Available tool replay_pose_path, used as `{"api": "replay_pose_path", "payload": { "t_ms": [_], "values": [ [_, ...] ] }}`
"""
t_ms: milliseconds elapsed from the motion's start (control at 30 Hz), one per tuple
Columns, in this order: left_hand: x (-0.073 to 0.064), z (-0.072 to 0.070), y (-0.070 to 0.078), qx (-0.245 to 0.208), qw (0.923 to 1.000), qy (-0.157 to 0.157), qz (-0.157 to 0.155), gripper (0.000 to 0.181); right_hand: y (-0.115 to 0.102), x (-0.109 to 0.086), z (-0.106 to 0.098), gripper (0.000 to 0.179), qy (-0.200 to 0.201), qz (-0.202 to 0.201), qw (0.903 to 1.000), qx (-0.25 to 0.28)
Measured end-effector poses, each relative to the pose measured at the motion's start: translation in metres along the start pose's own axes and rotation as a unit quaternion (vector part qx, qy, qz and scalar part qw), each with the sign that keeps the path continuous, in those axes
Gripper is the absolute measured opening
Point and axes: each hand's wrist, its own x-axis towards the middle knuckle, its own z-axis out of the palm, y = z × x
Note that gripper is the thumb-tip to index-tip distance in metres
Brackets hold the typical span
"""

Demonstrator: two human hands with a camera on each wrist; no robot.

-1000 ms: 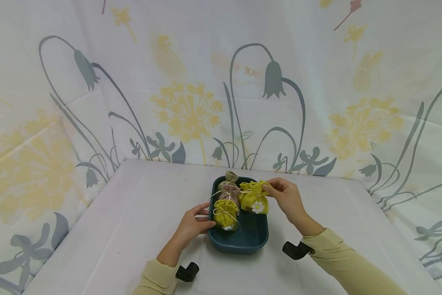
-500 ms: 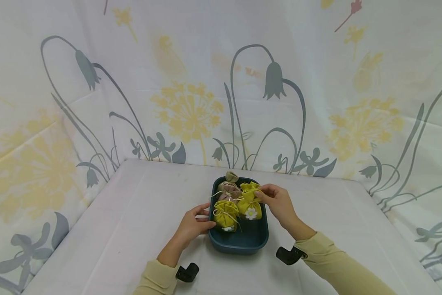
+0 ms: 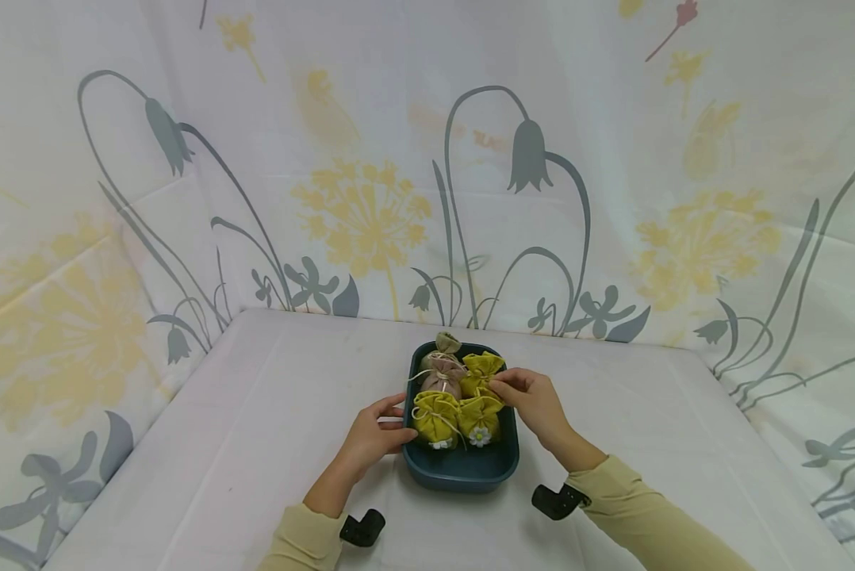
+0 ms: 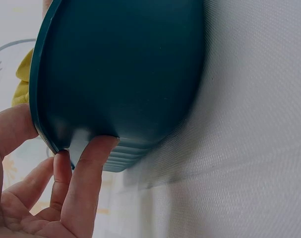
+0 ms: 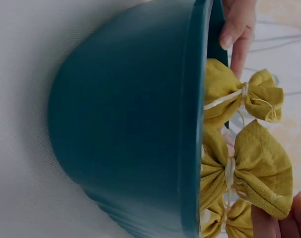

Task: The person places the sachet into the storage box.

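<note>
A dark teal plastic tub [image 3: 463,476] stands on the white-covered table. My left hand [image 3: 373,436] grips its left rim, thumb over the edge and fingers against the outer wall. My right hand [image 3: 539,403] pinches the gathered top of a yellow drawstring pouch [image 3: 480,420] with a white flower, low inside the tub's right half. Left of it sits another yellow pouch [image 3: 436,419], tied with pale cord. Behind them are a third yellow pouch [image 3: 481,369] and a mauve-brown pouch [image 3: 442,376]. In the right wrist view, the pinched pouch [image 5: 254,168] overlaps the tub's rim.
A greenish-beige pouch top [image 3: 447,342] shows at the tub's far left corner. White cloth [image 3: 313,373] covers the table all round the tub. A flower-printed curtain [image 3: 370,119] rises along the back and both sides.
My right hand has carried the flowered yellow pouch left and down into the tub, beside the other front pouch. The yellow pouch behind now shows more. My left hand has stayed on the rim.
</note>
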Motion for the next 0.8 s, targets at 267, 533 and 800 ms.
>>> {"api": "replay_pose_path", "payload": {
  "t_ms": [267, 533, 800],
  "values": [
    [0.001, 0.0, 0.0, 0.001, 1.0, 0.0, 0.001, 0.064, 0.001, 0.001, -0.004, 0.023, 0.004, 0.008, 0.9997, 0.023],
    [-0.001, -0.002, 0.002, 0.005, 1.0, 0.003, -0.002, 0.065, 0.0, -0.001, -0.01, 0.031, 0.005, 0.013, 0.9985, 0.053],
    [-0.003, -0.003, -0.001, 0.002, 1.0, 0.007, 0.003, 0.058, 0.01, -0.006, -0.014, 0.031, 0.015, 0.031, 0.9967, 0.073]
  ]
}}
